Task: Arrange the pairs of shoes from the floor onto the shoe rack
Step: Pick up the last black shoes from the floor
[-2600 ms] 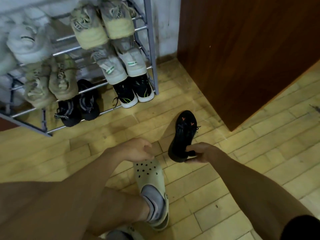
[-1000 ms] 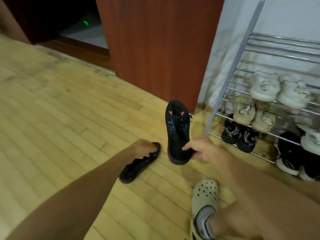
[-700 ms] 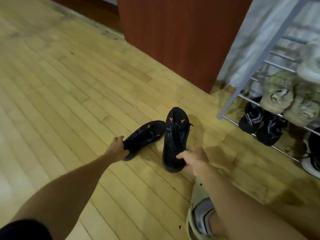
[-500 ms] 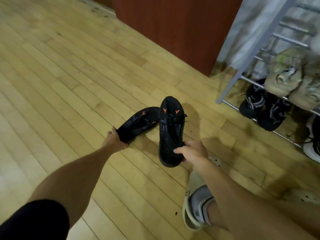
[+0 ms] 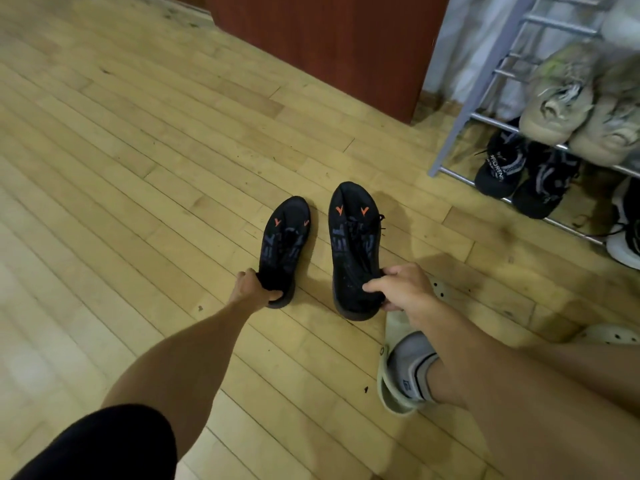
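Two black shoes with orange marks on the toes point away from me over the wooden floor. My left hand [image 5: 250, 288] grips the heel of the left black shoe [image 5: 284, 244]. My right hand [image 5: 401, 288] grips the heel of the right black shoe [image 5: 353, 244]. The metal shoe rack [image 5: 481, 74] stands at the upper right. It holds a pair of beige shoes [image 5: 557, 95] on a shelf and a pair of black shoes [image 5: 502, 164] on the bottom rails.
A dark red wooden door [image 5: 332, 46] stands behind the shoes, left of the rack. My foot in a pale clog [image 5: 398, 372] and grey sock rests below my right hand. A black-and-white shoe [image 5: 627, 230] sits at the right edge.
My left hand took hold of the second black shoe on the floor and turned it until it points forward beside the one in my right hand. The view swung left, away from the rack.
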{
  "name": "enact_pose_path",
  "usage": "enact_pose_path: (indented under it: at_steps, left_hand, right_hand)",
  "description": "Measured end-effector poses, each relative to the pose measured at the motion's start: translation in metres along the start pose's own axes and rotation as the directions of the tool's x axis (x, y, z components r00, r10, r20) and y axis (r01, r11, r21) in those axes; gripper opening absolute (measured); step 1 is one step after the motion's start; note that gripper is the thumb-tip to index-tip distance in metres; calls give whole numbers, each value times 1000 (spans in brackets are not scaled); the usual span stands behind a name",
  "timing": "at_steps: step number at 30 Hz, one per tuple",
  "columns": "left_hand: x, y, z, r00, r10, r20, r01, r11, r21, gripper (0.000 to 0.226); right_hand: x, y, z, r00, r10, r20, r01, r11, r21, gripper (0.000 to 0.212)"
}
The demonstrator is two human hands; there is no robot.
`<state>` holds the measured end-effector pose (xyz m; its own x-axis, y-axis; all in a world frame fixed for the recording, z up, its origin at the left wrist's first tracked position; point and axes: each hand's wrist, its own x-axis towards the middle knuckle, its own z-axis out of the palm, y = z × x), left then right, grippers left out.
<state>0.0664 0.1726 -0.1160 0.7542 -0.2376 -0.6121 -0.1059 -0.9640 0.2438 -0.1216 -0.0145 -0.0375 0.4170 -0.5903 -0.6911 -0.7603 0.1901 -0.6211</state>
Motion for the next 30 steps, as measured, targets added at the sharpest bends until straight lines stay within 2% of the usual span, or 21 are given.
enact_pose_path:
  at_steps: [4,7,9,13,17,19,23,27,30]
  left_hand:
    - [-14,5,21,995,-80,59,94,952,-293,68]
    - [-14,5,28,983,-149,107,183,847,-499,65]
    - [-10,7,28,973,-191,130,231,787,-571,57]
    - [-6,14,29,956,-206,209,292,742,-603,24]
    - [-10,25,35,952,-188,243,298,753,-587,11]
    - [-11,28,37,957,-187,223,285,748,-600,14]
    - [-23,28,60,980,-180,88,200,899,-389,38]
    - [-44,42,75,979,-198,36,197,907,-372,40]
    - [-53,51,86,968,-233,98,252,853,-457,39]
  right_hand:
    - [-6,10,-2,1000,21,-8,-21,1000,2,17]
    - [-6,18,-3,998,57,-29,-58,998,-40,16]
    - [-4,20,-4,996,75,-38,-77,995,-58,15]
    - [2,18,-6,995,93,-33,-95,995,-44,22]
    - [2,12,-7,996,81,-34,-82,997,-15,19]
    - [2,10,-7,996,80,-40,-80,997,-3,16]
    - [-2,10,-12,995,92,-41,-93,996,-15,20]
    - [-4,4,-16,994,97,-46,-99,994,-45,35]
    - [-3,2,-22,992,107,-67,-110,993,-34,41]
